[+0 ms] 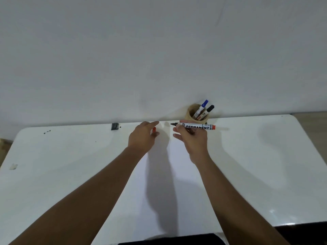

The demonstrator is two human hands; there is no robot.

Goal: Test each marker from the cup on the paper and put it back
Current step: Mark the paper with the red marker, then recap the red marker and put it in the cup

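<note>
My right hand (pixel 192 138) holds a white marker (pixel 196 126) marked PERMANENT, lying level, with a red end at the right and its bare dark tip pointing left. My left hand (pixel 144 134) grips the marker's red cap (pixel 154 129), a short way left of the tip. Both hands hover over the far part of a white sheet of paper (pixel 169 183) on the white table (pixel 62 165). A brown cup (pixel 192 114) stands at the table's far edge against the wall, holding a blue-capped marker (pixel 203 105) and a black-capped marker (pixel 208 110).
A small black object (pixel 115 126) sits at the table's far edge, left of the hands. Dark specks (pixel 47 132) mark the far left corner and a scrap of tape (pixel 13 166) lies near the left edge. The wall rises right behind the table.
</note>
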